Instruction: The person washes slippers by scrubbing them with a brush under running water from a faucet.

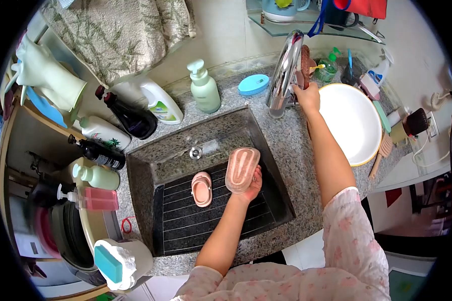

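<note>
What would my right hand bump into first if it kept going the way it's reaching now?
Most likely the brown brush just beyond the right hand, beside the chrome faucet. The fingertips look already at its lower end, though depth is hard to judge from this overhead view.

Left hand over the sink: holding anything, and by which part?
Yes: left hand grips the pink ribbed slipper, sole up, by one end; exact finger placement is hidden.
</note>
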{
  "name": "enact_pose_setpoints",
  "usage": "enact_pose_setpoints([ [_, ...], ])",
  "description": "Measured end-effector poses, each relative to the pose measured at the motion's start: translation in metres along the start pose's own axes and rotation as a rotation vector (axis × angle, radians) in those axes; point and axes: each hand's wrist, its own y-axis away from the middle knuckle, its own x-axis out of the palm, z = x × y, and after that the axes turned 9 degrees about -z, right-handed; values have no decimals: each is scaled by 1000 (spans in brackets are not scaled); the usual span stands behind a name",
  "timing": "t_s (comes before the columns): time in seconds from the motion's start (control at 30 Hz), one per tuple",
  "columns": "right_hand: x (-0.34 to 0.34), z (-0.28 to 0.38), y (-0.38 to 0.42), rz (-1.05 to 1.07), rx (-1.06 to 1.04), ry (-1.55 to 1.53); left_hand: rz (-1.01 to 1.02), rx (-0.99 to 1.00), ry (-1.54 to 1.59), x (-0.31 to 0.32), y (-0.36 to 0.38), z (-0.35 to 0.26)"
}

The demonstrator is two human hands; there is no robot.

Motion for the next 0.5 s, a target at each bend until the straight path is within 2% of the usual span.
enact_pose_setpoints([
  [0.17,9,-21,-8,8,6,-45,-62,54,23,-2,-2,1],
  [0.33,15,-31,-11,-11,-51,-79,-38,45,-7,11,0,12],
  [0.4,21,-36,-17,-20,-67,-312,-45,63,-10,7,-4,14],
  [0.43,23,-40,-19,-19,-67,-310,-32,51,-5,-4,-13,11],
  [0.5,14,-30,-12,90,-23,-550,-19,37,1,-11,-14,12],
])
